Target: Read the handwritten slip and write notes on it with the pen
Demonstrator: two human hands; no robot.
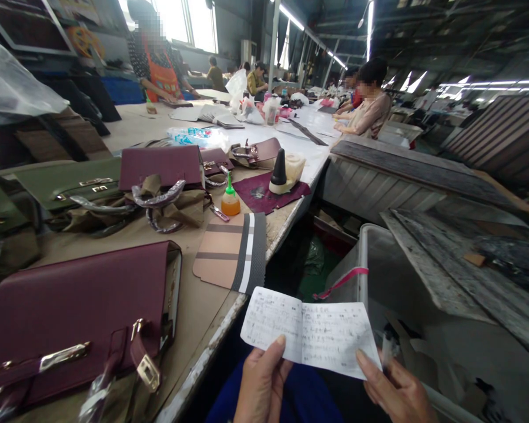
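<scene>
An open notebook [311, 329] with handwriting on both pages is held up in front of me, past the table's edge. My left hand [267, 379] grips its lower left page, thumb on top. At the lower right corner my right hand [392, 385] pinches the other page, thumb on the paper. A slim clear-and-dark object [388, 343] shows behind the right fingers; its kind I cannot make out. To the left, a maroon handbag [83, 299] with gold clasps lies on the table. A curved tan, dark and white striped panel [229, 249] lies beyond the notebook.
An orange bottle with a green nozzle [230, 200] and a black-tipped bottle [280, 170] stand on the table [220, 311]. Green handbags [79, 188] lie at left. A pale bin [365, 252] is at right. A person in an orange apron [163, 70] and other people work farther back.
</scene>
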